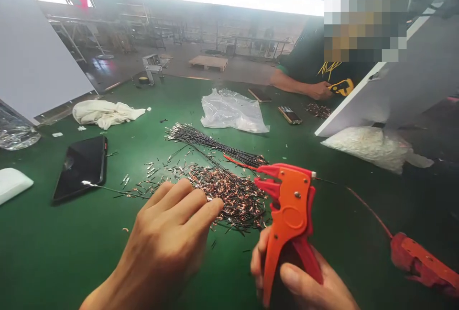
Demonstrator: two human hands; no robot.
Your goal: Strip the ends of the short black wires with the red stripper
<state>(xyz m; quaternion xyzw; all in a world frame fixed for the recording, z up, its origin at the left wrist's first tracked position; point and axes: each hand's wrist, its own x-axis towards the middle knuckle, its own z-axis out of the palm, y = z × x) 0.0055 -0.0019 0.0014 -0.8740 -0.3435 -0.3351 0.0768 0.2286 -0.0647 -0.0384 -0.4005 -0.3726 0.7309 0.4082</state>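
My right hand (301, 276) is wrapped round the handles of an orange and red wire stripper (292, 209), whose jaws point left. My left hand (172, 233) is closed, back of the hand up, just left of the tool. A thin dark wire (118, 190) with a white-metal end sticks out to the left beyond its fingers; its hold is partly hidden. Beyond both hands lies a pile of short wire scraps with copper ends (236, 195). Behind the pile rests a bundle of long black wires (215, 143).
A black phone (81, 166) lies left, near a white cloth (105, 113). A clear plastic bag (233, 111) and two smaller phones lie farther back. On the right are a bag of white pieces (369, 145) and another red tool (423, 260). Across the table, a person holds a yellow tool.
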